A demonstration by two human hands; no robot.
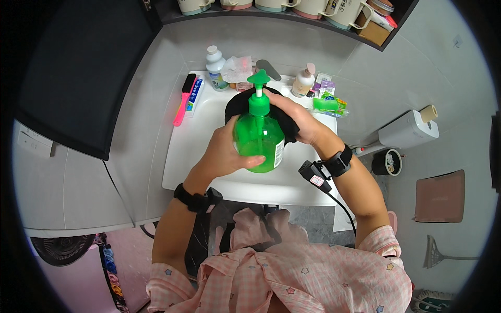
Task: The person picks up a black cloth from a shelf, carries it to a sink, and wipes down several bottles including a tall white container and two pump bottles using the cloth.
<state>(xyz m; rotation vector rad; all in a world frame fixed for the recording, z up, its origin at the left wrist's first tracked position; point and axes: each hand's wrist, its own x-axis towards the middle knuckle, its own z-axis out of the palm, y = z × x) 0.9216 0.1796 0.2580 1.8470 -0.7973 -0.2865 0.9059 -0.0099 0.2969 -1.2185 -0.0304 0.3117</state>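
Observation:
My left hand [229, 150] grips a green pump bottle [256, 141] with liquid inside, its thumb across the lower front. The bottle is held up over the white washbasin [191, 164], and its green pump head points toward the top of the view. In my right hand [299, 117] is a black cloth [287, 121], bunched against the back and right side of the bottle. Part of the cloth is hidden behind the bottle, as are some of my fingers. A white label with a printed code shows on the bottle's right side.
A pink brush [183, 105] and a toothpaste box [194, 96] lie on the basin's left rim. Along the back stand a white bottle [216, 68] and a lotion pump bottle [303, 81], with small packets [328, 102] at right. Mugs [270, 4] line the shelf above.

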